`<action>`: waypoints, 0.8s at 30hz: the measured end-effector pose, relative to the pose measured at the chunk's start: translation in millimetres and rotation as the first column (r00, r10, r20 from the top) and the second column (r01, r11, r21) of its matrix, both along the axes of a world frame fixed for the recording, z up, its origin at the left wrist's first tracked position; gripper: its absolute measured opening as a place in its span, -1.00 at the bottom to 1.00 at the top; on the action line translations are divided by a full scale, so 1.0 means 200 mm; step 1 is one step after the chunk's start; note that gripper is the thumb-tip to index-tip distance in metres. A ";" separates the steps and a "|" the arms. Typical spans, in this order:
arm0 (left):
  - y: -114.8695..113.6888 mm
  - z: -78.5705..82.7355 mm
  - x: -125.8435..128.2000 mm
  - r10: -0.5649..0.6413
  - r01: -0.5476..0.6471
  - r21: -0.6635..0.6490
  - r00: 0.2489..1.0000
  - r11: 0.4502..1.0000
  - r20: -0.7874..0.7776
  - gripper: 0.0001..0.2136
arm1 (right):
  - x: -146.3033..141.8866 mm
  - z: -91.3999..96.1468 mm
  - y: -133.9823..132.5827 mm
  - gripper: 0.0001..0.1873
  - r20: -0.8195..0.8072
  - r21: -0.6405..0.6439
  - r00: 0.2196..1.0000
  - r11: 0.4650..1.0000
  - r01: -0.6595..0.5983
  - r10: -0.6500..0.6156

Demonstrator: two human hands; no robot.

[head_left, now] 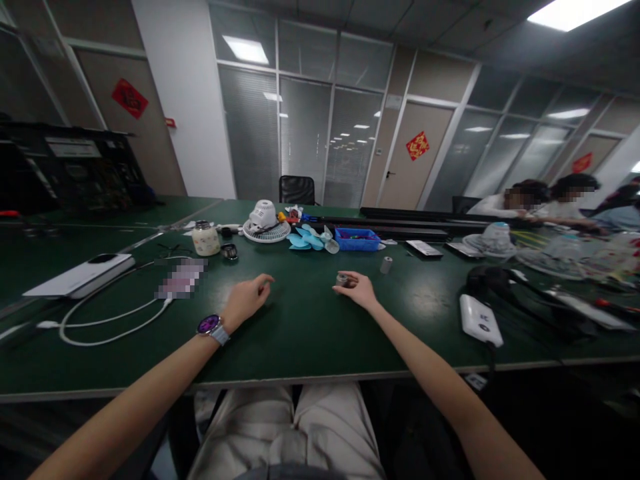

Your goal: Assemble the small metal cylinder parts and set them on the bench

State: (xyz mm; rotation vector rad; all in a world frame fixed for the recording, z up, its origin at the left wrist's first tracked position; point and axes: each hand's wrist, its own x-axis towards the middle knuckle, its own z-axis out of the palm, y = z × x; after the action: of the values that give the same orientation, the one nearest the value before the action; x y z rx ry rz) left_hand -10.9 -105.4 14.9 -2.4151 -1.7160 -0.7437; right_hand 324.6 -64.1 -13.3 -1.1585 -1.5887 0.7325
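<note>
- From where I stand, I put a pretend clock between the two hands, with twelve pointing away from the person;
- at three, the right hand (pixel 357 290) is pinched around a small grey can (pixel 341 280), thumb and fingers close on its sides; I can't tell if the can's bottom touches the green worktop (pixel 300 340);
- at nine, the left hand (pixel 247 300) is loosely curled with a gap by the thumb; I see nothing in it;
- at two, a second can (pixel 386 265) stands on the worktop near the right hand, with nobody touching it;
- so one can is gripped and one is left alone; that seems to be as far as it has got;
- up by twelve, the light blue blades (pixel 306 239) lie beside the white fan part (pixel 263 215), not joined on; a blue tray (pixel 357 245) sits near one.
</note>
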 end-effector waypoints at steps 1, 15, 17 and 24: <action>0.00 0.01 0.02 -0.055 0.054 0.016 0.997 0.998 0.060 -0.67 | -0.12 0.00 -0.01 -0.36 0.003 -0.004 0.999 0.999 -0.049 0.050; 0.12 0.10 0.24 -0.361 0.398 -0.005 0.838 0.917 0.409 -0.67 | -0.56 -0.02 0.04 -0.57 0.331 0.054 0.939 0.991 -0.121 0.096; 0.14 0.13 0.26 -0.369 0.398 -0.012 0.861 0.917 0.349 -0.68 | -0.56 -0.01 0.04 -0.55 0.379 0.063 0.923 0.993 -0.096 0.066; 0.15 0.20 0.27 -0.368 0.351 0.118 0.910 0.929 0.192 -0.74 | -0.57 0.00 0.01 -0.51 0.406 0.071 0.912 0.993 -0.089 0.053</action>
State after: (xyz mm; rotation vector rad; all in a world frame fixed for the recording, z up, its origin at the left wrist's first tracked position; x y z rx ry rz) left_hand 43.7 -74.6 55.8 -2.7122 -1.2728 -1.1264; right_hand 210.8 -61.1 -12.9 -1.2471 -1.9962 0.4790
